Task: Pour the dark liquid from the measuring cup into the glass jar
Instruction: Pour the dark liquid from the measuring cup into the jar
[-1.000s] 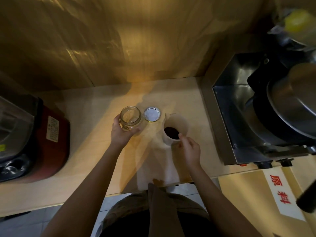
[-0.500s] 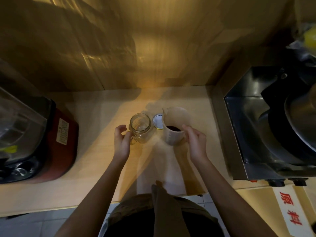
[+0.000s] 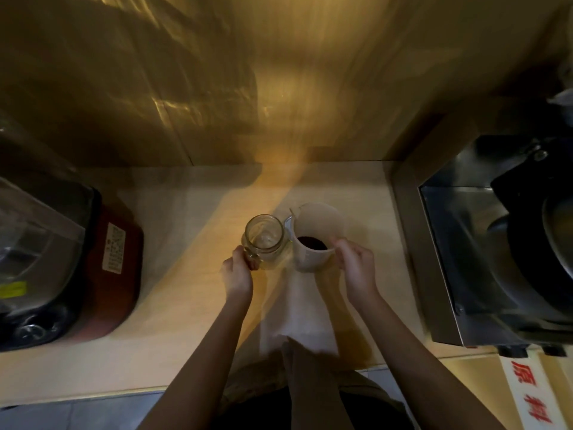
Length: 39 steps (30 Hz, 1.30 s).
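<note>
A clear glass jar [image 3: 264,240] with a handle stands open-mouthed and empty on the pale wooden counter [image 3: 186,231]. My left hand [image 3: 237,273] grips its handle from the near side. Just right of it is a translucent white measuring cup [image 3: 316,231], upright, with dark liquid [image 3: 312,242] low inside and its spout toward the jar. My right hand [image 3: 356,268] holds the cup's near right side. The jar's round lid [image 3: 288,223] lies flat behind, mostly hidden between jar and cup.
A red and black appliance [image 3: 77,268] with a clear top fills the counter's left side. A steel machine [image 3: 502,259] stands at the right. The brown wall [image 3: 279,82] rises behind. A white label [image 3: 530,395] with red characters lies at lower right.
My left hand shifted from the jar's side to gripping its handle. My right hand took hold of the measuring cup, which now sits closer to the jar and covers most of the lid.
</note>
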{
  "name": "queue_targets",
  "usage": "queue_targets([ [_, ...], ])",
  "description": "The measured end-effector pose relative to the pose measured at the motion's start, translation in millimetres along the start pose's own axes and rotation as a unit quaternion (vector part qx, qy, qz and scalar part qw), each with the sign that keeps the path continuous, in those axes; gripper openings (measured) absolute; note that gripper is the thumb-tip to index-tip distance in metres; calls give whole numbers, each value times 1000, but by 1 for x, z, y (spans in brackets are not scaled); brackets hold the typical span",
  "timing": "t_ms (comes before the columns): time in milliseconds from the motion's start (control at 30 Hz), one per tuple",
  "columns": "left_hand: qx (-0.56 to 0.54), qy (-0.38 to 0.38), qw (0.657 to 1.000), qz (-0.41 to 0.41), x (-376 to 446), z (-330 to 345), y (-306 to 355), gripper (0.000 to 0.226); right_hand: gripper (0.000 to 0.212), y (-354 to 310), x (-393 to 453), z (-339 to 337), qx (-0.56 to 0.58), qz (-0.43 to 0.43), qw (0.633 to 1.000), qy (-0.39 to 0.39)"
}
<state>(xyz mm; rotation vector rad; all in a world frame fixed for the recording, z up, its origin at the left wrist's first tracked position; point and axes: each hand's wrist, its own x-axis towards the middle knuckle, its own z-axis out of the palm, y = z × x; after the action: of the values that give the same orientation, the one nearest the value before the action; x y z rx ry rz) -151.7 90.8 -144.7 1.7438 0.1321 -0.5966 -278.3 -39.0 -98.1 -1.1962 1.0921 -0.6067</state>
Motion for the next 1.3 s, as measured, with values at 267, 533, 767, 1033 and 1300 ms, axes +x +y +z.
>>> queue_targets([
  [267, 55, 46, 997, 14, 3, 6, 11, 50, 42, -9, 5, -19, -75, -50, 995, -51],
  [533, 95, -2, 991, 95, -6, -5, 61, 48, 38, -62, 21, -29, -109, -125, 984, -63],
  [767, 189, -26, 962, 195, -25, -19, 117, 50, 73, -126, 39, -19, -238, -230, 940, -79],
  [1033, 125, -83, 971, 188, -44, -31, 154, 45, 62, -192, 34, 16, -372, -329, 860, -114],
  [1300, 205, -33, 944, 256, -50, -34, 167, 55, 54, -228, 22, 37, -488, -451, 743, -80],
])
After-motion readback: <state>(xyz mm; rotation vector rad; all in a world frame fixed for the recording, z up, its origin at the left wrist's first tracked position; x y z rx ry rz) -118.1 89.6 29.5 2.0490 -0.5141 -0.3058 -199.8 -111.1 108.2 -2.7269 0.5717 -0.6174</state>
